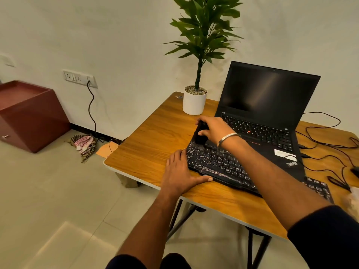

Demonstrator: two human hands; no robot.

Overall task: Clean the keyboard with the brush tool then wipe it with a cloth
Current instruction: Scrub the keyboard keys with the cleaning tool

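Note:
A black keyboard (219,166) lies slanted on the wooden table (155,144), in front of the laptop. My right hand (212,129) grips a black brush tool (200,135) whose bristles touch the keyboard's far left corner. My left hand (179,174) lies flat on the table with straight fingers, pressed against the keyboard's left end, thumb along its front edge. My right forearm crosses over the right part of the keyboard and hides it. A pale thing at the right frame edge (352,202) is too blurred to name.
An open black laptop (266,105) stands behind the keyboard. A potted plant in a white pot (194,102) sits at the table's far corner. Black cables (330,148) trail over the table's right side. On the floor lie a checked rag (83,143) and a maroon cabinet (29,115).

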